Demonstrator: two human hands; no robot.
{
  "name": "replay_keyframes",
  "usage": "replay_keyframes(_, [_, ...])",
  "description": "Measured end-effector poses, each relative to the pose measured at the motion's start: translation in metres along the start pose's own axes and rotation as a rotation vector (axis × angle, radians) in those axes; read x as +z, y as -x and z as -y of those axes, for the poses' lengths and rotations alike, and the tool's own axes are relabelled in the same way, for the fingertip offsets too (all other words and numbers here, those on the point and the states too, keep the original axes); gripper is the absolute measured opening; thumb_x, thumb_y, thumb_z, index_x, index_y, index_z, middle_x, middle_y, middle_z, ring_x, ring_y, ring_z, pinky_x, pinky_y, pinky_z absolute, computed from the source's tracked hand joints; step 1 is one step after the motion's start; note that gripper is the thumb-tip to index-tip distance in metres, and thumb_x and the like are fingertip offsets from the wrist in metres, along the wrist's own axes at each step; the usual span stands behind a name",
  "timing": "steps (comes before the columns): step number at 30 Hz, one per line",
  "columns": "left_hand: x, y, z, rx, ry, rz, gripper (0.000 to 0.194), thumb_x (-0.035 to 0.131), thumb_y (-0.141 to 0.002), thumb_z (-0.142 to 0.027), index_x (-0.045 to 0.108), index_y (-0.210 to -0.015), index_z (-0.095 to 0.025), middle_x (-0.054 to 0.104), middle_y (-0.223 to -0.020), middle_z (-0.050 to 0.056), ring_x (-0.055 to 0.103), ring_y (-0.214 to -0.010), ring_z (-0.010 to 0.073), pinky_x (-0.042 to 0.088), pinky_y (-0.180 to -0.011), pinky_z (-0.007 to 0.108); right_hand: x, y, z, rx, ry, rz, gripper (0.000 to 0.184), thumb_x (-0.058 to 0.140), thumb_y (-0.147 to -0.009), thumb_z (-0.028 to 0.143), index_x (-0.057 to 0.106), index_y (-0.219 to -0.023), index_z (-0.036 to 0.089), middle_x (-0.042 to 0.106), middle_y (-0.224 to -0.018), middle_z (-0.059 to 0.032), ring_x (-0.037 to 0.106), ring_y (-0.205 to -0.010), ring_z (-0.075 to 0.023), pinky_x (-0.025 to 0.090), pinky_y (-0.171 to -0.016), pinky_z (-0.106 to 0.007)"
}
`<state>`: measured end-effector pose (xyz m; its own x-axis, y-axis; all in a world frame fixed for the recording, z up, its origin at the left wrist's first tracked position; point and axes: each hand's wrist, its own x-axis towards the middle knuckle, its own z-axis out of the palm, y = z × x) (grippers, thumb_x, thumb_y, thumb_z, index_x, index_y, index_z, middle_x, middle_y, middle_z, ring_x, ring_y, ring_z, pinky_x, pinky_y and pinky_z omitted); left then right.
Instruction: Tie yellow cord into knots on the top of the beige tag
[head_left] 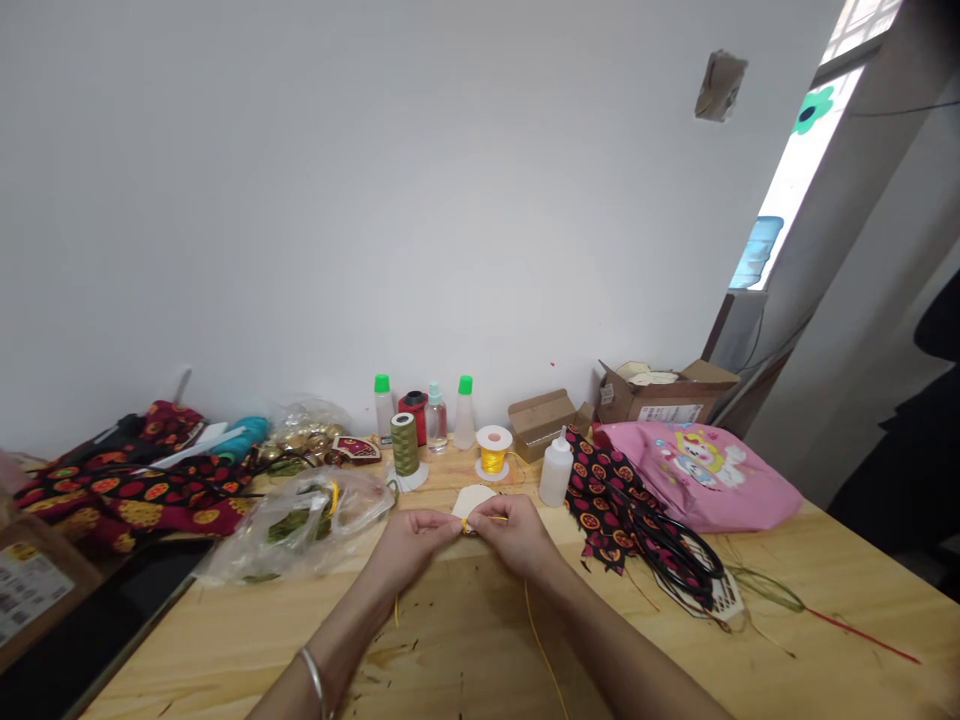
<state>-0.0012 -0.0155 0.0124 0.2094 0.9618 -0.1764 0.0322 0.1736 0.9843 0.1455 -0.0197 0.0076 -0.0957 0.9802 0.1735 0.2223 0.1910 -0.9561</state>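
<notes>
Here — thin, curving yellow cord

Yellow on the cord and spool thread; cream on the flat piece. Olive green on the cone of thread. Bright green on two bottle caps. Black with red-and-orange rounds on the right-hand fabric. Pink with a cartoon print on the bag.

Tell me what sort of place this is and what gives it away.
Probably a small craft workspace, though whether at home or in a workshop I cannot tell. The wooden table holds an olive-green spool, a yellow spool and patterned fabric.
</notes>
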Motion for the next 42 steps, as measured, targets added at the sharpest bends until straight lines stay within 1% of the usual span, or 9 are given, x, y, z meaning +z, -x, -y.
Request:
replay_keyframes(4, [0.002, 0.003, -0.005, -0.012, 0.008, -0.007, 0.03, 0.067, -0.049, -0.036, 0.066, -0.064, -0.011, 0.061, -0.048, 0.0, 0.042, -0.037, 0.006, 0.026, -0.036, 0.016, 0.001, 0.0, 0.003, 0.031, -0.056, -0.01, 0.017, 0.053, -0.062, 0.026, 0.064, -0.063, 0.012, 0.063, -0.062, -0.0029, 0.055, -0.059, -0.013, 0.042, -0.055, -0.021])
replay_keyframes(12, [0.004, 0.004, -0.006, 0.012, 0.016, -0.021, 0.031, 0.067, -0.05, -0.037, 0.066, -0.065, -0.01, 0.062, -0.051, 0.001, 0.046, -0.04, 0.0071, 0.029, -0.038, 0.016, 0.001, -0.001, 0.0, 0.01, -0.069, -0.052, 0.02, 0.053, -0.062, 0.028, 0.063, -0.063, 0.011, 0.063, -0.063, -0.0043, 0.055, -0.059, -0.0128, 0.042, -0.055, -0.021])
replay_keyframes(16, [0.004, 0.005, -0.006, -0.011, 0.067, 0.022, 0.031, 0.065, -0.051, -0.037, 0.066, -0.069, -0.011, 0.066, -0.059, 0.004, 0.052, -0.048, 0.0109, 0.037, -0.046, 0.019, 0.001, -0.001, -0.001, 0.06, -0.071, -0.056, 0.021, 0.054, -0.061, 0.029, 0.064, -0.064, 0.011, 0.063, -0.064, -0.0045, 0.055, -0.058, -0.0133, 0.042, -0.052, -0.021])
replay_keyframes(18, [0.004, 0.004, -0.005, -0.013, 0.077, 0.018, 0.032, 0.065, -0.051, -0.037, 0.065, -0.069, -0.011, 0.066, -0.06, 0.004, 0.054, -0.05, 0.0122, 0.039, -0.049, 0.021, 0.001, -0.001, 0.0, 0.076, -0.073, -0.059, 0.021, 0.055, -0.061, 0.03, 0.064, -0.064, 0.011, 0.063, -0.064, -0.0045, 0.055, -0.058, -0.0135, 0.041, -0.051, -0.021])
replay_keyframes(21, [0.004, 0.004, -0.005, -0.003, 0.082, -0.005, 0.031, 0.066, -0.05, -0.036, 0.065, -0.069, -0.011, 0.066, -0.059, 0.003, 0.054, -0.05, 0.012, 0.039, -0.049, 0.021, 0.002, -0.001, 0.002, 0.075, -0.074, -0.055, 0.021, 0.055, -0.06, 0.03, 0.064, -0.063, 0.012, 0.063, -0.064, -0.0039, 0.055, -0.06, -0.0137, 0.041, -0.052, -0.021])
replay_keyframes(27, [0.004, 0.006, -0.007, 0.002, 0.082, -0.014, 0.027, 0.065, -0.051, -0.034, 0.065, -0.064, -0.011, 0.064, -0.054, 0.003, 0.052, -0.047, 0.0108, 0.037, -0.047, 0.02, 0.002, 0.0, 0.003, 0.09, -0.119, -0.026, 0.02, 0.055, -0.059, 0.028, 0.064, -0.063, 0.011, 0.063, -0.064, -0.0037, 0.055, -0.058, -0.0129, 0.041, -0.054, -0.021])
replay_keyframes(33, [0.001, 0.005, -0.006, 0.027, 0.046, -0.03, 0.031, 0.066, -0.05, -0.035, 0.065, -0.067, -0.009, 0.066, -0.058, 0.006, 0.055, -0.052, 0.014, 0.039, -0.049, 0.023, 0.0, 0.001, 0.005, 0.033, -0.091, -0.013, 0.021, 0.054, -0.061, 0.028, 0.064, -0.064, 0.011, 0.063, -0.063, -0.0037, 0.054, -0.059, -0.0126, 0.041, -0.057, -0.022])
replay_keyframes(38, [0.002, 0.001, -0.002, 0.045, 0.061, -0.018, 0.028, 0.066, -0.051, -0.034, 0.066, -0.065, -0.01, 0.066, -0.056, 0.004, 0.054, -0.049, 0.012, 0.039, -0.05, 0.021, -0.002, 0.001, 0.01, 0.008, -0.088, -0.046, 0.017, 0.053, -0.062, 0.024, 0.063, -0.06, 0.01, 0.061, -0.059, -0.0023, 0.052, -0.056, -0.0111, 0.04, -0.057, -0.021])
replay_keyframes(42, [0.003, 0.002, -0.004, 0.046, 0.081, -0.013, 0.027, 0.066, -0.051, -0.033, 0.066, -0.065, -0.01, 0.065, -0.055, 0.003, 0.053, -0.048, 0.0111, 0.038, -0.049, 0.021, -0.004, 0.0, 0.013, -0.025, -0.092, -0.063, 0.016, 0.053, -0.061, 0.023, 0.062, -0.057, 0.011, 0.059, -0.055, -0.0012, 0.05, -0.053, -0.0105, 0.039, -0.055, -0.021])
